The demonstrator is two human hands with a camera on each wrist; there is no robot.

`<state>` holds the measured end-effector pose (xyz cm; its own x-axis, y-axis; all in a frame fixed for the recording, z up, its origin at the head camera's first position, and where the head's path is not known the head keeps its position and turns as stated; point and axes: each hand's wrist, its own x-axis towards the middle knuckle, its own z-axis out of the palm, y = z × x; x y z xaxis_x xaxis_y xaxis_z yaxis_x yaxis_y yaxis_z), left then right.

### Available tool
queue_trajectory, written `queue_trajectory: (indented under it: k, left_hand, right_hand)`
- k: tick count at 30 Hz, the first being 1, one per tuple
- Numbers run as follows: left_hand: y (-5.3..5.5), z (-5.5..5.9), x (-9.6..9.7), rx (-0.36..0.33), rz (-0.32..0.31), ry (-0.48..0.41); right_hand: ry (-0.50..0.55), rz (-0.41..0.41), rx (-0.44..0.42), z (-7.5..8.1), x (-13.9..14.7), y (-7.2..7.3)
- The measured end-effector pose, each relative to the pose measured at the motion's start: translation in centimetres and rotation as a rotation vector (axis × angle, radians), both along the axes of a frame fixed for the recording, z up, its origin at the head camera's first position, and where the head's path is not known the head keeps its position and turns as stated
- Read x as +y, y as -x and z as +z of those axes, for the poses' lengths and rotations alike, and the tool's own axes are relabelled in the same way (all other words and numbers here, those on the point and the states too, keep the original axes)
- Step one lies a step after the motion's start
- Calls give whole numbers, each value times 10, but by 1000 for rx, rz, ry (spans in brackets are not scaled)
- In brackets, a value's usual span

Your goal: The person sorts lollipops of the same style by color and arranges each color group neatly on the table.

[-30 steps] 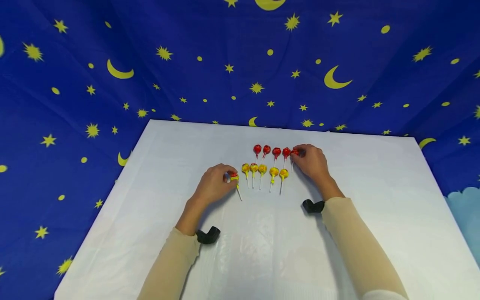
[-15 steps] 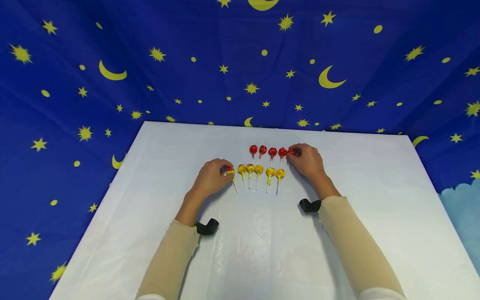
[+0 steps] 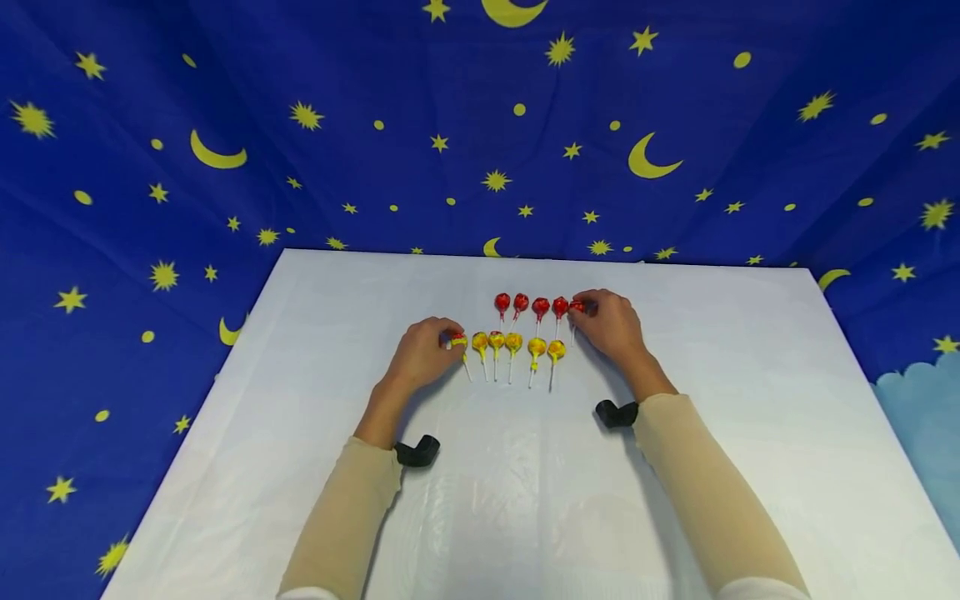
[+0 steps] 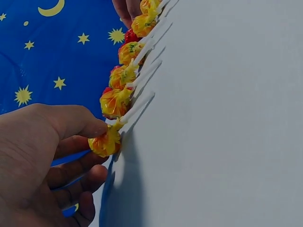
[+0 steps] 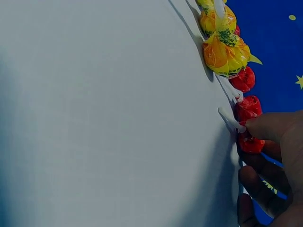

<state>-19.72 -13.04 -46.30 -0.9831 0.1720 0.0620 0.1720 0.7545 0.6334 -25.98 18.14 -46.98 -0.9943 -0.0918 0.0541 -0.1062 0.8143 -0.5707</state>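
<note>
My left hand [image 3: 422,356] pinches a yellow-wrapped lollipop [image 4: 105,143] between thumb and fingers, at the left end of a row of yellow lollipops [image 3: 513,342]. Its white stick points toward me. Behind that row lies a second row, of red lollipops [image 3: 541,308]. At its right end my right hand [image 3: 615,329] pinches a red lollipop [image 5: 251,144], close beside the neighbouring red one [image 5: 248,108]. In the head view the fingers partly cover both held lollipops.
All the lollipops lie on a white-covered table [image 3: 487,500]. A blue cloth [image 3: 375,108] with yellow stars and moons hangs behind its far edge. Black curved mounts [image 3: 417,452] stick out at both wrists.
My left hand has moved away from me with the yellow lollipop, bringing it level with the yellow row. My right hand stays at the red row's end while the head view shifts slightly.
</note>
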Motion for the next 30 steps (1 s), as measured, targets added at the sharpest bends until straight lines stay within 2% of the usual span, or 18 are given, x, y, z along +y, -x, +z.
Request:
queue_trajectory:
  k: [5,15,21,30]
  left_hand:
    - [-1,-3,1,20,5,-19]
    - [-2,-7,5,-13,10,-40]
    - [-1,-6,6,-12,-9,-38]
    - [1,-6,4,-27,-2,-25]
  right_hand:
    - [-3,6,1,0,-1,1]
    - [-19,7,-13,-2,1,2]
    - [21,-18,-16,-3,5,0]
    - [77,-62,-17,-5,13,0]
